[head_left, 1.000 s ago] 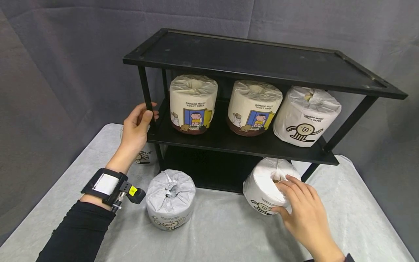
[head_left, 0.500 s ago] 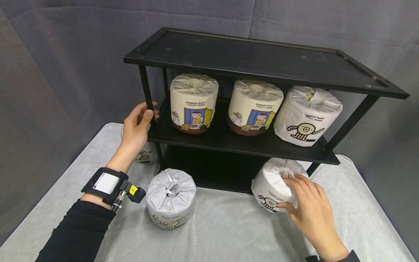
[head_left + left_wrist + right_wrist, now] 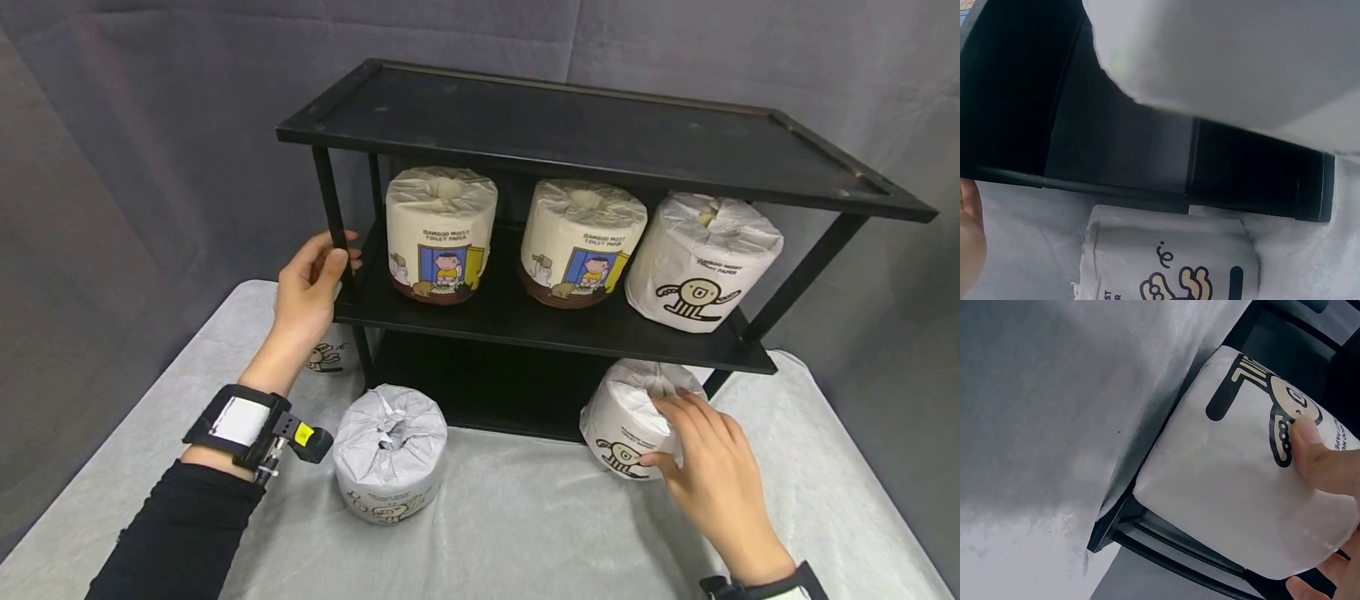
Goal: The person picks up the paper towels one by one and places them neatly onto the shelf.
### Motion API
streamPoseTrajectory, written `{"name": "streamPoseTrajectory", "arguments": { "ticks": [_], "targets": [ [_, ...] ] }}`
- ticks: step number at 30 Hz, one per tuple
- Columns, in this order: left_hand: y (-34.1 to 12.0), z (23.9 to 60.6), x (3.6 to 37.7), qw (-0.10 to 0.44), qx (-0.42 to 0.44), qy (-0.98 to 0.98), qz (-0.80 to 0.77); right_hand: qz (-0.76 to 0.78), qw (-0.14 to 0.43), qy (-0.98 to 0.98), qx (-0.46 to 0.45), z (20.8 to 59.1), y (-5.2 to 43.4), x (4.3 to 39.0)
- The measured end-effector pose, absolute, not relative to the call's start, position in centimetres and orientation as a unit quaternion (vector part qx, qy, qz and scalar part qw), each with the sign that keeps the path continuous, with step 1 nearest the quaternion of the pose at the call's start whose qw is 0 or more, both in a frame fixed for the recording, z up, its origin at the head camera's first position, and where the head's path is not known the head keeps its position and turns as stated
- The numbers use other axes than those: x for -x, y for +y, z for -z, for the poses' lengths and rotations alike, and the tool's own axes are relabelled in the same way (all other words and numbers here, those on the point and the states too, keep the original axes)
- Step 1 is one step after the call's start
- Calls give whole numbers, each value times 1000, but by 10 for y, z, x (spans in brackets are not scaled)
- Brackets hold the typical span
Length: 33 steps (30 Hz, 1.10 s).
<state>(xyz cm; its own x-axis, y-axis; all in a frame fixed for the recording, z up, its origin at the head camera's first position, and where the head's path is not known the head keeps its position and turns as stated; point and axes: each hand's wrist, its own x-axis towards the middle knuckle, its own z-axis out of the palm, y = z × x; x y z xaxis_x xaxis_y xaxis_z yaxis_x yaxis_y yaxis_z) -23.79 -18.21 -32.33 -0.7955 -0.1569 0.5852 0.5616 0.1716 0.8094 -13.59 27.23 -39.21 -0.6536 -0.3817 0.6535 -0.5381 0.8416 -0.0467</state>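
My left hand [image 3: 306, 279] grips the front left post [image 3: 326, 183] of a black two-tier rack, thumb in front and fingertips showing past the post. At the lower right, my right hand [image 3: 708, 471] holds a white wrapped toilet paper roll [image 3: 624, 408], thumb on its printed side and fingers over its top. This roll sits at the right end of the lower shelf [image 3: 487, 387], under the middle shelf's edge. In the right wrist view the thumb [image 3: 1313, 453] presses beside the printed cartoon, and the roll's base lies along the shelf's front edge.
On the middle shelf [image 3: 510, 325] stand two cream rolls [image 3: 441, 237] [image 3: 583, 246] and a white roll [image 3: 701, 267]. Another white roll [image 3: 390, 454] stands on the grey cloth [image 3: 517, 533] before the rack. One more roll [image 3: 327, 358] is partly hidden behind my left arm.
My right hand has moved the toilet paper roll to the right along the lower shelf, and it now stands more upright. My left hand keeps its grip on the post.
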Motion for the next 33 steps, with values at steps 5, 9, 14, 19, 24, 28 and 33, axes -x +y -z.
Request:
{"name": "streamPoseTrajectory", "arguments": {
  "ticks": [5,9,14,19,24,28,33],
  "targets": [
    [-182,321,235,285,138,-719,619,-110,313,-913,-238,389,271,137],
    [-182,318,232,274,133,-733,608,-107,307,-918,-228,386,269,139],
    [-184,313,230,254,133,-744,603,-128,307,-915,-226,386,267,141],
    [-186,310,230,239,131,-749,603,-139,304,-917,-220,386,267,144],
    [-187,307,228,229,129,-757,599,-144,304,-919,-207,387,267,148],
    [-187,305,227,222,130,-756,602,-140,308,-918,-209,389,269,153],
    [-188,302,227,214,134,-750,611,-141,292,-920,-219,390,270,160]
  ]
}}
